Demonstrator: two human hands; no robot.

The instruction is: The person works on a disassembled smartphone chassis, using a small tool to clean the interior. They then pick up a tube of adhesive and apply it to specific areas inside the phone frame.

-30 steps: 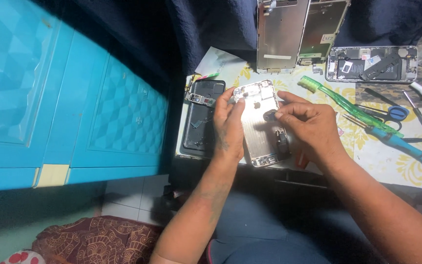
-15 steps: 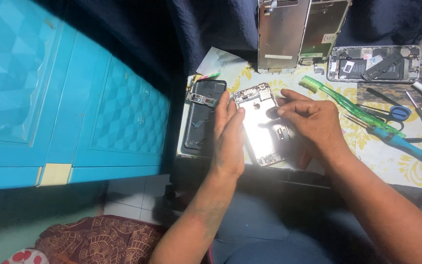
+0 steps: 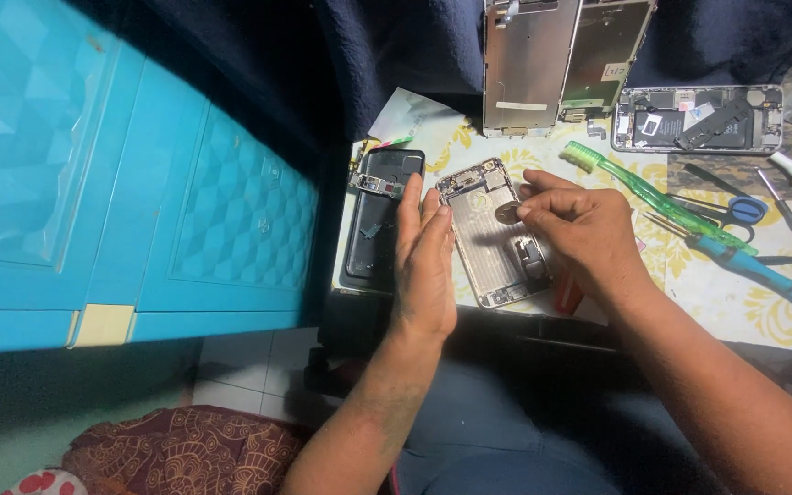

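Flattened since half a second ago, the left hand [image 3: 425, 266] now stands edge-on along the left side of the opened phone housing [image 3: 495, 234], its fingers [image 3: 412, 203] straight, together and gripping nothing. That silver housing lies face-up on the tabletop [image 3: 735, 293], tilted slightly, and serves as the centre of the scene. Over its upper right part the right hand [image 3: 579, 234] has its fingers [image 3: 532, 213] pinched nearly closed on a small dark round part [image 3: 506, 213] (too small to identify). Just left of the housing, beyond the left hand, lies a dark phone frame [image 3: 373, 229]. Above the housing, two bare metal screen plates [image 3: 561, 60] lean against dark cloth [image 3: 396, 55]. To the upper right of it sits another opened phone [image 3: 697, 119] with its circuitry showing. Right of the housing lie a green toothbrush [image 3: 653, 194], blue-handled scissors [image 3: 735, 209] and a blue-handled screwdriver [image 3: 744, 261]. Far left of it stands a turquoise cabinet [image 3: 121, 183].
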